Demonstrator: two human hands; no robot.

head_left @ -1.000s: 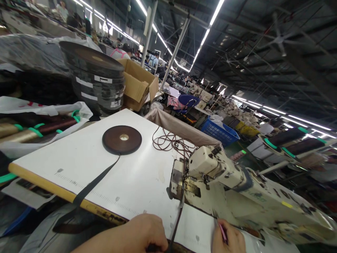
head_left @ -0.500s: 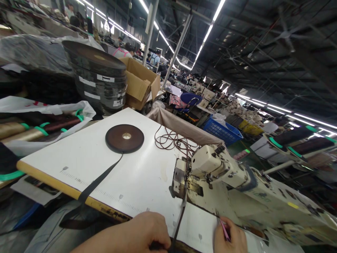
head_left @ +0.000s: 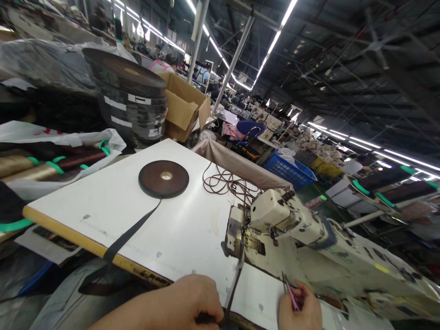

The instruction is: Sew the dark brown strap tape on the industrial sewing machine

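My left hand is closed at the table's front edge, its fingertips pinching near the lower end of a narrow dark strip. That strip runs up to the sewing machine and passes beneath its head. In my right hand, curled on the table to the right, is a small pink-handled pointed tool, snips or tweezers, its dark tips pointing away from me. Past the machine's plate lie loops of thin brown cord. A flat roll of dark tape rests on the white table.
Tape from the roll drapes over the front edge onto my lap. Stacked wrapped rolls and a cardboard box stand behind left. Thread cones lie at far left. A blue crate stands beyond the table.
My right hand has opened its grip slightly, with the index finger lifted, and the pink tool is turned a little more upright. My left hand has barely moved.
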